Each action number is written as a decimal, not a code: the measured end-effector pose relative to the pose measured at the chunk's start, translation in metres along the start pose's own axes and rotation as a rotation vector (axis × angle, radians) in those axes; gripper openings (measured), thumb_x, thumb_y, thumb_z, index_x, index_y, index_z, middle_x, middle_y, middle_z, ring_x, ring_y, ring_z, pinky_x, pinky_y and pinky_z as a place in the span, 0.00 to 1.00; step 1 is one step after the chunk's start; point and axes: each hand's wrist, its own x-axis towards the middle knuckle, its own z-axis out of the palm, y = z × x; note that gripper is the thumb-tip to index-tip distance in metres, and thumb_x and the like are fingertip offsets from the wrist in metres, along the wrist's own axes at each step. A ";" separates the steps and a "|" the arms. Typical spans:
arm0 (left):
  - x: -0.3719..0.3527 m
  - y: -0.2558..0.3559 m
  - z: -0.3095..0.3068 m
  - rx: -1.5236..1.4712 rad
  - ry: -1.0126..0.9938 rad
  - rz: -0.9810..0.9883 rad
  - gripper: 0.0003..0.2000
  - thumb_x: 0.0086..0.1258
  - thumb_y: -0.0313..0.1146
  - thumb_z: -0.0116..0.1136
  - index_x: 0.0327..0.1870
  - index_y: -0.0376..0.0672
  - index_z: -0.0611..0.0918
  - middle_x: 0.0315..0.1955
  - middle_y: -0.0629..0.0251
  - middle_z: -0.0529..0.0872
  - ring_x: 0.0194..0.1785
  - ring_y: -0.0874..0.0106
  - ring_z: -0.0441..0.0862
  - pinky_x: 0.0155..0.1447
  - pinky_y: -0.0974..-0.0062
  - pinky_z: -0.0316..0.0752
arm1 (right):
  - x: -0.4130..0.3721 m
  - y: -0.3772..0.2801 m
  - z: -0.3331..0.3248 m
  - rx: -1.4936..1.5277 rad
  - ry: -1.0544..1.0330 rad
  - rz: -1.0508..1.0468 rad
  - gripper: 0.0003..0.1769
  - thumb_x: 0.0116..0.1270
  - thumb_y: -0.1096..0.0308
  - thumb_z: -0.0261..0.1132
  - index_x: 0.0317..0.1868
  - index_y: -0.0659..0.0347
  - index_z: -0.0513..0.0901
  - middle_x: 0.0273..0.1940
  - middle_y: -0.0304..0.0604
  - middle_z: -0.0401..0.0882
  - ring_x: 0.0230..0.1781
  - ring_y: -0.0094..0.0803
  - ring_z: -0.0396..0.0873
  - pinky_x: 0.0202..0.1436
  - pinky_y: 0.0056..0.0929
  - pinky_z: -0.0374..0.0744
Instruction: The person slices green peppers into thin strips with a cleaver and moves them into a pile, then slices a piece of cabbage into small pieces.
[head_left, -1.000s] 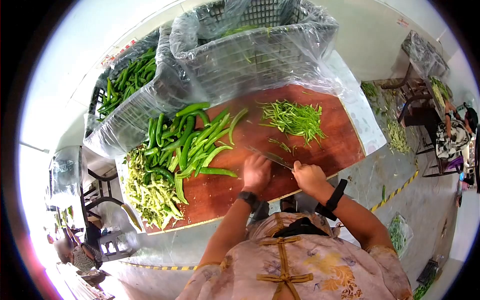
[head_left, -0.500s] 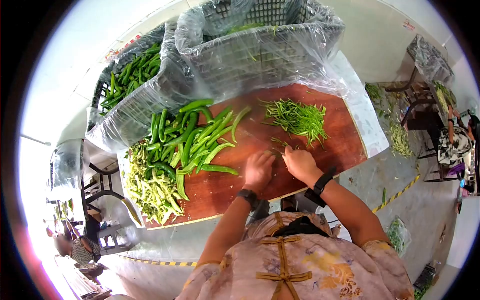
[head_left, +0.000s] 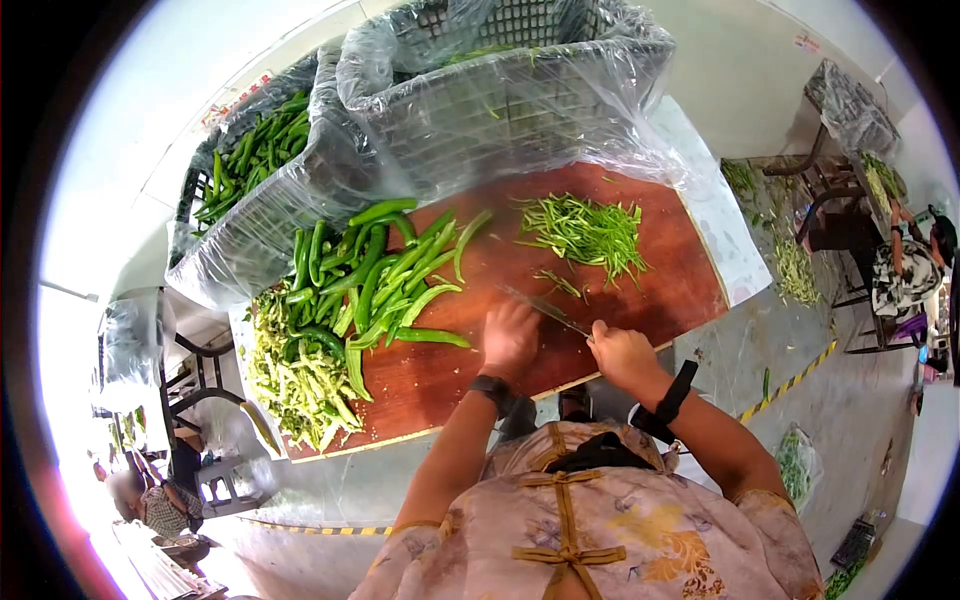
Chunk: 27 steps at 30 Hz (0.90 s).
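A thin-bladed knife (head_left: 568, 322) is gripped by its handle in my right hand (head_left: 625, 357), its blade slanting up and left over the red-brown board (head_left: 420, 375). My left hand (head_left: 510, 345) is low over the board, left of the blade, its fingers smeared by motion. Just beyond the blade lie a few cut green strips (head_left: 560, 283), and behind them a heap of shredded green pepper (head_left: 585, 230). Left of my left hand are long green peppers (head_left: 385, 270), some split open. Pale seedy pepper cores (head_left: 300, 375) are heaped at the board's left end.
Two plastic-lined crates stand along the back: one crate (head_left: 510, 100) with a little green inside, the other holding whole green peppers (head_left: 255, 155). Other people sit at far left (head_left: 165, 505) and far right (head_left: 900, 265). Yellow-black tape (head_left: 790, 380) marks the floor.
My right hand has moved right and slightly toward me, bringing the knife blade into view, apart from the cut strips. My left hand has shifted slightly left.
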 end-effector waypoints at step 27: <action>-0.001 0.000 -0.001 -0.093 0.048 -0.008 0.15 0.52 0.26 0.56 0.43 0.42 0.82 0.46 0.62 0.80 0.51 0.59 0.76 0.52 0.61 0.72 | 0.023 0.001 0.003 0.017 0.067 -0.001 0.12 0.69 0.63 0.57 0.36 0.64 0.70 0.21 0.53 0.78 0.23 0.52 0.79 0.24 0.47 0.77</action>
